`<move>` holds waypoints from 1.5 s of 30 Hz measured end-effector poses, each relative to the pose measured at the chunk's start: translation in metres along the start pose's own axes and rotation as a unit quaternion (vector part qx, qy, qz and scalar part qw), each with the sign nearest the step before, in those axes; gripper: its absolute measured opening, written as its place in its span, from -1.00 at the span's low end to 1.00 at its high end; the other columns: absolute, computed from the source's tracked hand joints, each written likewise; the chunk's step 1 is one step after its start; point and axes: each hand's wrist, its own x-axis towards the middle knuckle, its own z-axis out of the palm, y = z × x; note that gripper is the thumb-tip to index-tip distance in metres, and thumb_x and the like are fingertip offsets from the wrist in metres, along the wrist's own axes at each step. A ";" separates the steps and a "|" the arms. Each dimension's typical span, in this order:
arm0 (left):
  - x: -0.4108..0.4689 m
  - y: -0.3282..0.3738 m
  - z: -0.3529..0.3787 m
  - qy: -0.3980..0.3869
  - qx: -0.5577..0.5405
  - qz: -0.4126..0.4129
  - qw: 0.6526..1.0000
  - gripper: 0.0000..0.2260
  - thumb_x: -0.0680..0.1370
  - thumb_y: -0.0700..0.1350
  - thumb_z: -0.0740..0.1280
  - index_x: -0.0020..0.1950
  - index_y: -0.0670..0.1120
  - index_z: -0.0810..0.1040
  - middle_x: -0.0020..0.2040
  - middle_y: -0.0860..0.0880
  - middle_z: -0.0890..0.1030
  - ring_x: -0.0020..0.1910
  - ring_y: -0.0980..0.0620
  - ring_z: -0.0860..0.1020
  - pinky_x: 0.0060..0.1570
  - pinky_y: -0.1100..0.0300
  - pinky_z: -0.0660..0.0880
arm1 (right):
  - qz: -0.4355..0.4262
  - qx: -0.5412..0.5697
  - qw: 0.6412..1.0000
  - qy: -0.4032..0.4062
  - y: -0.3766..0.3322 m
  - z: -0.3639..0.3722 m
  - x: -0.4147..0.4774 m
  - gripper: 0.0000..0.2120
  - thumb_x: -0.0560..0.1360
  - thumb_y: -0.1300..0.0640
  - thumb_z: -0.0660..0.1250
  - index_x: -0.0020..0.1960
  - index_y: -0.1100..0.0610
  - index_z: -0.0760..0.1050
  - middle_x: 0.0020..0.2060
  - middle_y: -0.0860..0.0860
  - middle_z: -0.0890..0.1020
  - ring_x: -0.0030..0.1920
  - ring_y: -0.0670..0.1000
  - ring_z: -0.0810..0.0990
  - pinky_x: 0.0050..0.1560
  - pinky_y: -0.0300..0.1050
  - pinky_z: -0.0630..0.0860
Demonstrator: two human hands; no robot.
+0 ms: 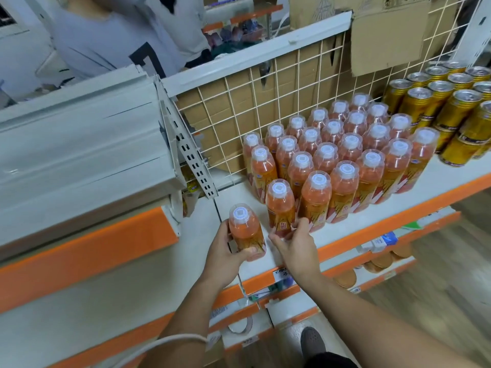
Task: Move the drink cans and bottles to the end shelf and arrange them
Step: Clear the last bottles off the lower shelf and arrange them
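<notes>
Shelf point(233, 195), white board with orange front edge, running from centre to right of frame, backed by a wire grid point(292, 75) with cardboard behind: this appears to be the end shelf receiving the stock. Neighbouring shelf unit point(79, 144), grey top, fills the left of frame. Second person point(106, 49), upper left, torso only. Block of bottles point(332, 152), orange drink with white caps under clear covers, upward of 20, standing upright in tight diagonal rows at centre right of the frame; judged as placed and arranged. Cans point(446, 107), gold, at least 10 visible, upright and packed just beside the block at upper right, cut by the frame edge; also judged done. Front bottle point(280, 205), 1 item, stands alone at the near corner of the block, starting a fresh row. Right hand point(295, 245), lower centre, fingers spread, with thumb and fingertips at that bottle's base; whether it clamps or merely steadies cannot be told. Left hand point(225, 251), lower centre, wraps round 1 loose bottle point(245, 229), held upright at the shelf's near left, apart from the block. Remaining: seat this bottle and fill out the front row. Stock waiting elsewhere: not visible.
</notes>
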 end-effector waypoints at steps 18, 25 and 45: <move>0.001 -0.001 0.002 0.012 0.000 -0.009 1.000 -0.37 0.45 -0.22 0.58 0.41 0.12 0.41 0.19 0.27 0.56 0.11 0.48 0.49 -0.06 0.64 0.38 | 0.096 0.092 0.987 0.093 -0.033 0.046 0.035 -0.64 0.69 0.08 0.18 0.43 0.10 0.15 0.25 0.18 0.57 0.21 0.26 0.57 0.16 0.14 0.50; -0.001 0.003 0.005 0.009 -0.012 -0.015 1.000 -0.37 0.42 -0.15 0.61 0.37 0.21 0.42 0.21 0.27 0.57 0.16 0.38 0.49 0.02 0.53 0.35 | 0.020 0.049 0.999 0.013 -0.018 0.015 0.026 -0.72 0.63 0.24 0.23 0.33 0.24 0.36 0.05 0.16 0.59 0.08 0.24 0.59 -0.06 -0.13 0.39; 0.036 0.036 0.090 0.046 -0.021 0.020 0.999 -0.51 0.38 -0.28 0.62 0.17 0.01 0.48 0.16 0.06 0.62 0.04 0.45 0.55 -0.06 0.54 0.45 | -0.107 -0.254 0.941 -0.195 0.021 -0.074 0.009 -0.93 0.54 0.13 0.24 -0.07 0.12 0.40 -0.13 0.05 0.46 -0.02 0.14 0.52 -0.12 -0.02 0.41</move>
